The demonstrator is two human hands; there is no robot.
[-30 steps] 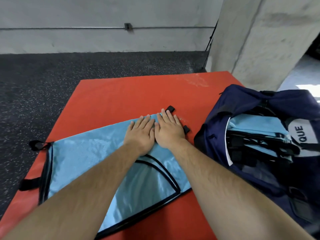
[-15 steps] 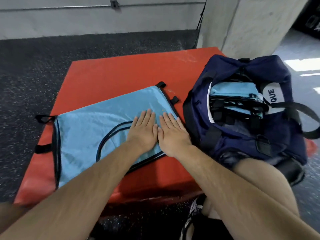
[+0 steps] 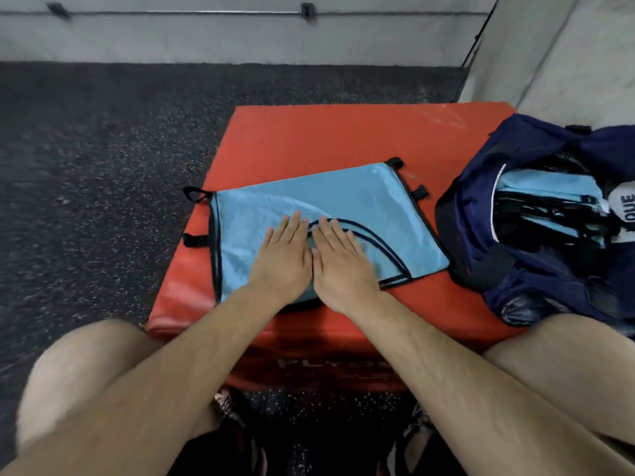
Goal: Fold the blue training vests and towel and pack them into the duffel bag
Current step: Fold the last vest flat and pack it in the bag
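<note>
Both hands flat: left hand (image 3: 280, 261) and right hand (image 3: 343, 266) press side by side, fingers straight | blue vest (image 3: 371, 201) on red box (image 3: 326, 132), pressed to smooth it | duffel bag (image 3: 536, 269) open nearby, ready for it

support: red padded box (image 3: 309, 132) on speckled floor (image 3: 103, 166) | on it: blue vest (image 3: 360, 190) flat; navy duffel bag (image 3: 536, 280) at right

- The single head-worn camera looked forward and steeply down, from above the person's knees.
- It sat close over the red box (image 3: 309, 139), facing the grey wall (image 3: 206, 39).
- Its wide frame cut the duffel bag (image 3: 498, 269) at the right edge.
</note>
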